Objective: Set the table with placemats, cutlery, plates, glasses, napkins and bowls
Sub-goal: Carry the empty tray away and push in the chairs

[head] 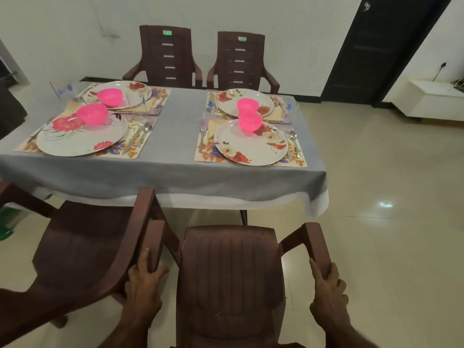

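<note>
Your left hand [144, 285] grasps the left armrest of the brown ribbed plastic chair [231, 277] at lower centre of the frame, fingers [158, 272] curled round the armrest end. Your right hand [327, 290] grasps the right armrest the same way, thumb on the inner face. The chair stands on the glossy cream tiled floor [389, 197], apart from the table edge.

The table [175, 156], under a grey-blue cloth, fills the upper middle of the frame. Four floral rectangular placemats lie on it: near left [130, 149], far left [160, 96], near right [203, 151], far right [209, 102]. Each carries a white floral round plate: near left [75, 139], far left [130, 90], near right [251, 149], far right [231, 99]. A bright pink plastic bowl sits on each plate: near left [92, 114], far left [109, 97], near right [250, 122], far right [248, 105].

A steel spoon [292, 136] lies right of the near-right plate, a steel fork [202, 138] on its left, beside a folded cream napkin [213, 126]. A second spoon [146, 128] lies right of the near-left plate. A clear glass [64, 90] stands at the upper left corner, blurred.

A second brown chair [82, 247] stands at lower left; two more [167, 56] [241, 61] face you across the table.
</note>
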